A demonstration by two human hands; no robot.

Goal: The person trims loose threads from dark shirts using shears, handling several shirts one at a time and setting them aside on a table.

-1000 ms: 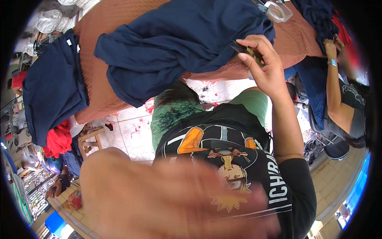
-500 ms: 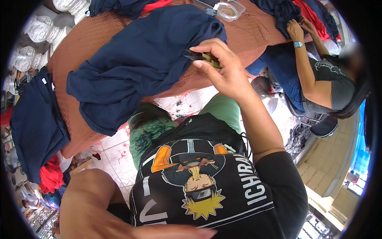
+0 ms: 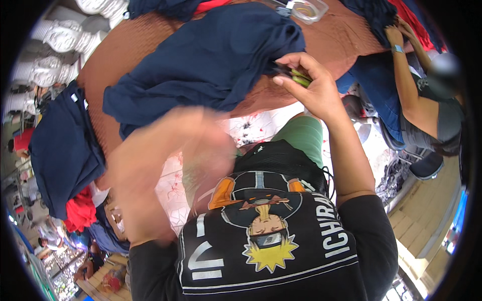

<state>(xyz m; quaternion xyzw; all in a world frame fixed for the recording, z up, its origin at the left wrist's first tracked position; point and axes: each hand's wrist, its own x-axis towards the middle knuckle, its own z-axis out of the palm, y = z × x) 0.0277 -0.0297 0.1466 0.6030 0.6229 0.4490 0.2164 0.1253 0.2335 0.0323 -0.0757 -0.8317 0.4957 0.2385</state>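
A dark navy garment [image 3: 201,65] lies in loose folds over the table in front of me. My right hand [image 3: 320,88] is closed around small thread snips [image 3: 300,78] with yellow-green handles, their dark tips pointing left at the garment's right edge. The blades are too small and blurred to tell whether they touch the cloth. My left hand [image 3: 203,140], smeared by motion, is over my lap just below the garment's near edge. Its fingers cannot be made out.
A brown textured cloth [image 3: 341,37] covers the table. At its far edge stands a clear plastic container [image 3: 309,10]. Another navy garment [image 3: 65,145] hangs at the left edge, with red cloth [image 3: 80,210] below. A co-worker [image 3: 422,100] handles dark cloth at the right.
My left hand has swung up from the lower edge toward the garment. The right hand still holds the snips near the cloth. The whole view has shifted a little.
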